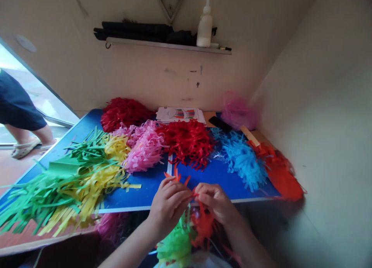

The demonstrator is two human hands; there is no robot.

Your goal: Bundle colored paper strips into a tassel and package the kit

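Note:
Both hands meet at the front edge of the blue table (139, 200). My left hand (171, 202) is closed on an orange-red paper fringe (176, 175), whose strips stick up above the fingers. My right hand (213, 200) pinches the same fringe from the other side, and more of its strips hang down below. Under the hands, in my lap, lies a bunch of green and yellow paper fringe (176, 243). The exact spot where the fingertips meet is partly hidden.
Green fringe (61, 175), yellow fringe (99, 179), pink fringe (145, 148), red fringe (188, 142), blue fringe (244, 159) and orange fringe (283, 177) cover the table. Behind them lie printed sheets (167, 115) and a black phone (220, 124). A wall shelf (168, 45) holds a bottle (205, 28). A person's legs (26, 128) show left.

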